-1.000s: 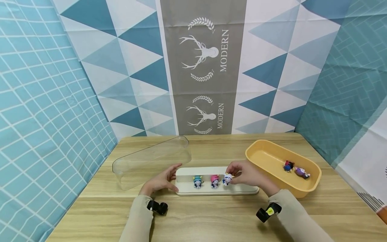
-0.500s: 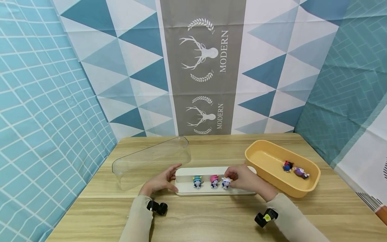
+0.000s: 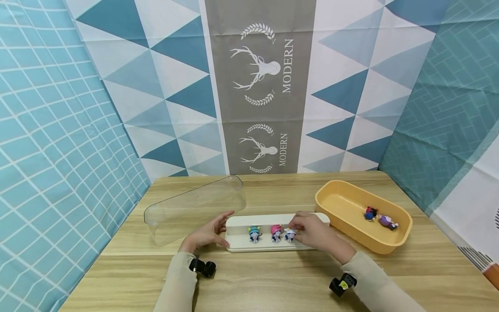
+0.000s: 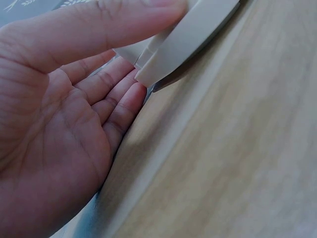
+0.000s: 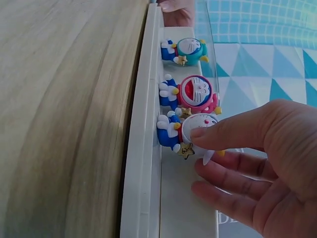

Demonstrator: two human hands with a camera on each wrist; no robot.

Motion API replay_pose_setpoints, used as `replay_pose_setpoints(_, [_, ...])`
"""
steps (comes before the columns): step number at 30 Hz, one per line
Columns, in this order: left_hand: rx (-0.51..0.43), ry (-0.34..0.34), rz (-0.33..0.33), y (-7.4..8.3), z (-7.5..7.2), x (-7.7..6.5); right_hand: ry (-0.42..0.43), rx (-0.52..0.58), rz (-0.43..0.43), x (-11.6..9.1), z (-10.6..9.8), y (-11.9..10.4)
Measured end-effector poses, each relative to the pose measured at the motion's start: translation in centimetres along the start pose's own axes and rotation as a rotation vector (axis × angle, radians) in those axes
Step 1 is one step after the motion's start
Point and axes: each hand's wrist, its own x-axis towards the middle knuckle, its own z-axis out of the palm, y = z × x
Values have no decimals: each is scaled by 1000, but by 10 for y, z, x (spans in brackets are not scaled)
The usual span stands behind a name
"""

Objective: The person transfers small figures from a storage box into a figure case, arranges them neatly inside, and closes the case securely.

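A long off-white two-step display base (image 3: 273, 221) lies on the table. On its lower step sit a teal-hooded figurine (image 3: 254, 234), a pink-hooded figurine (image 3: 276, 233) and a white-hooded figurine (image 3: 290, 235). My right hand (image 3: 317, 234) pinches the white-hooded one, its thumb on the figurine's face (image 5: 202, 124) and the index finger behind the head. In the right wrist view this figurine sits close beside the pink-hooded one (image 5: 195, 94); the teal one (image 5: 187, 49) is farther off. My left hand (image 3: 206, 233) grips the base's left end, thumb in front and fingers behind.
A yellow tub (image 3: 339, 225) stands at the right with a red-and-blue figurine (image 3: 370, 213) and a purple figurine (image 3: 387, 222) lying in it. A clear plastic cover (image 3: 195, 208) rests at the back left. Patterned cloth walls (image 3: 179, 86) stand behind and at both sides.
My right hand has moved left and slightly down with the white-hooded figurine, bringing it close to the pink-hooded one on the lower step. My left hand has stayed put.
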Motion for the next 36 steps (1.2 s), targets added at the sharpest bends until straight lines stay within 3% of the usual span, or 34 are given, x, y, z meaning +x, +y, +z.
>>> replay_pose_setpoints(16, [-13,-9,1,-3,-1,1,-72,-193,-67,8,-3,-8])
replay_pose_setpoints(25, [-18,-11,-4,-3,-1,0,-70,-274,-101,9,-3,-9])
replay_pose_setpoints(36, [-19,-3,-9,-3,0,1,-113,-389,-139,8,-14,-10])
